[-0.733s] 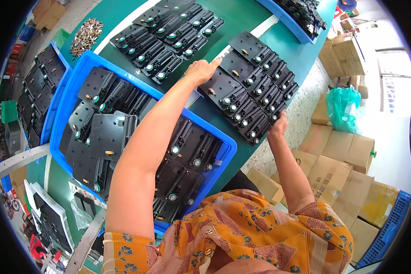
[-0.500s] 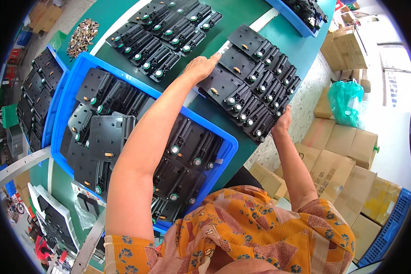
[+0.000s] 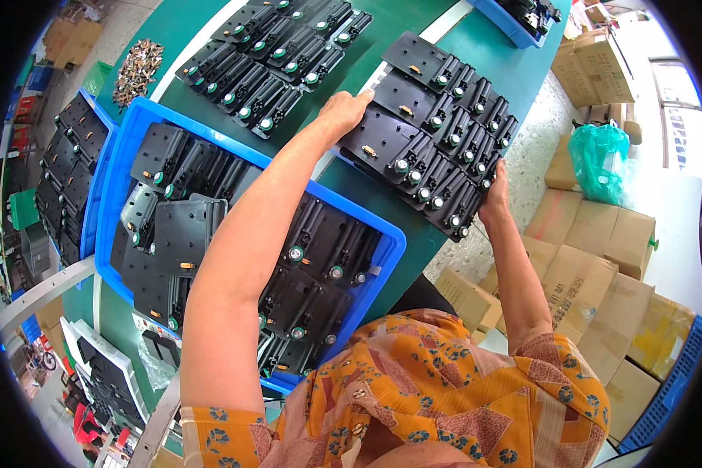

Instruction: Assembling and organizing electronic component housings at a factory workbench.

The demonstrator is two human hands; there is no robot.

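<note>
A group of overlapping black plastic parts lies on the green table, each a flat plate with ribbed tubes, a small copper-coloured piece and a round pale disc. My left hand holds the group's left edge, forefinger stretched along it, the other fingers partly hidden. At the opposite end my right hand grips the right edge from the side, its fingertips hidden by the parts. The group rests between both hands. Beyond my left hand sits a second group of like black parts.
A blue bin of the same parts stands under my left forearm. Another loaded blue bin is at far left. Small metal pieces form a pile on the table. Cardboard boxes and a green plastic bag are at right.
The view has shifted slightly. My right hand and the group between my hands have moved a little rightward; both hands keep their places at its ends.
</note>
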